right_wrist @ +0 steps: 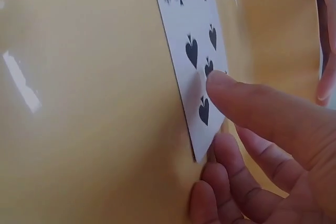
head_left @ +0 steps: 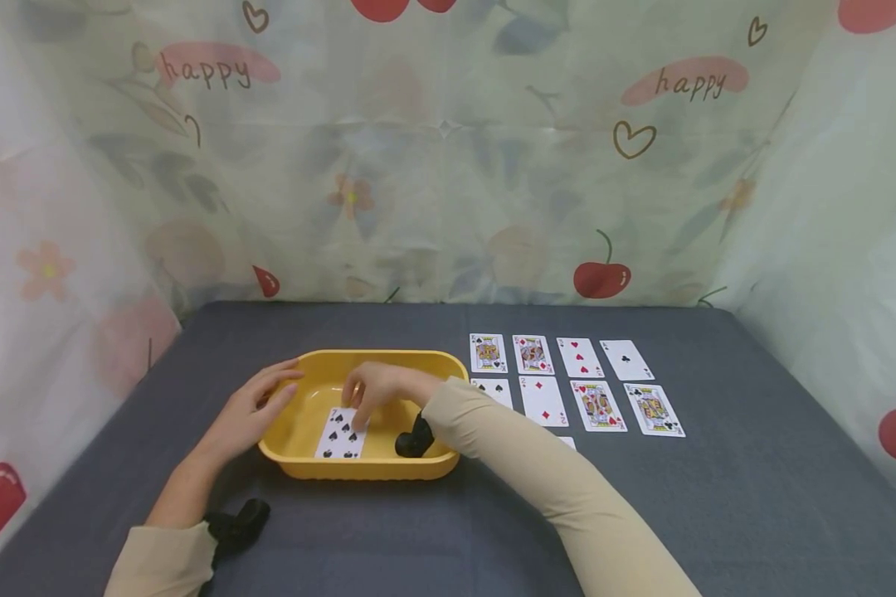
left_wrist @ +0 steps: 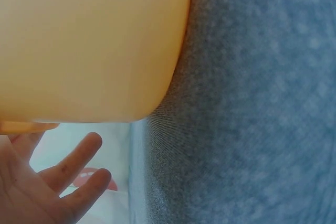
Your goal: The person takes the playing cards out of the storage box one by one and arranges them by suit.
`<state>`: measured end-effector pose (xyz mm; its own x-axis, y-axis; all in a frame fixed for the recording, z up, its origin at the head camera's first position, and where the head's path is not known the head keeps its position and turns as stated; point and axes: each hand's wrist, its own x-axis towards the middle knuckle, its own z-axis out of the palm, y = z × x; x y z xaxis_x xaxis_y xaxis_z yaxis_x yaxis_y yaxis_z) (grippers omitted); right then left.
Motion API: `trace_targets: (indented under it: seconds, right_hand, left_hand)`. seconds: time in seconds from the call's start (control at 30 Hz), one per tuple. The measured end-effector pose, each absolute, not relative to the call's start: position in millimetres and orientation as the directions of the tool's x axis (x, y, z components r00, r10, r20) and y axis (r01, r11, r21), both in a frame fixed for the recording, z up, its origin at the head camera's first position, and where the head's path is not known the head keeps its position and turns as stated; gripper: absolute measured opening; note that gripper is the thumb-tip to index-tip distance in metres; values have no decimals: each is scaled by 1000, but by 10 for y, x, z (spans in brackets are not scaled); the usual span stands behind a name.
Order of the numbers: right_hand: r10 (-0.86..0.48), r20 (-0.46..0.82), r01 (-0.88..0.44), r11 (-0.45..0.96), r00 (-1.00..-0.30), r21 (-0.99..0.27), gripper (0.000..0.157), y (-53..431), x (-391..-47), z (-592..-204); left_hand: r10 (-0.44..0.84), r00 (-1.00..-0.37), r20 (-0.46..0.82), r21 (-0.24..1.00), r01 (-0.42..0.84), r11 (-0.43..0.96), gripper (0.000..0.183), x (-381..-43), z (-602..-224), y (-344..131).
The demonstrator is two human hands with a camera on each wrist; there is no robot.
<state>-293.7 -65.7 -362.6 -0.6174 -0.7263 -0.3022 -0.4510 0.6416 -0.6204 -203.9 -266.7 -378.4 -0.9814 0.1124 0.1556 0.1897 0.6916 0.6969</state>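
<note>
Inside a yellow plastic tray [head_left: 377, 470] lies a white playing card [head_left: 336, 438] printed with black spades. My right hand [head_left: 379, 390] reaches into the tray and pinches this card at its far end. The right wrist view shows the thumb [right_wrist: 247, 95] on the card's face and the fingertips [right_wrist: 223, 150] at its edge and underneath. At the tray's left rim my left hand [head_left: 250, 410] rests with its fingers loosely extended. In the left wrist view two spread fingers [left_wrist: 79, 158] show below the tray's outer wall, while the others are partly hidden by the rim.
To the right of the tray, face-up cards lie in rows on the dark grey cloth [head_left: 724, 497], among them a king of hearts [head_left: 598, 406] and a two of diamonds [head_left: 542, 402]. My right sleeve [head_left: 523, 464] partly covers the nearest cards. Patterned curtains [head_left: 448, 166] enclose the table.
</note>
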Motion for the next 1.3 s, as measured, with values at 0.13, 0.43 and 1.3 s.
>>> trace_targets:
  seconds: [0.13,0.43,1.3]
  right_hand:
    - [-718,-330,-445,659,-613,-606,32,-673,-2916,-3622]
    - [-708,-349,-370,648,-613,-666,29,-672,-2902,-3606]
    - [-724,-189,-318,502,-664,-805,22,-109,-3006,-3253]
  left_hand:
    - [118,-979,163,703,199,682,42,-2044,-3785,-2669]
    - [124,-979,164,708,204,676,42,-2049,-3789,-2662]
    - [128,-977,168,702,210,680,41,-2056,-3812,-2678]
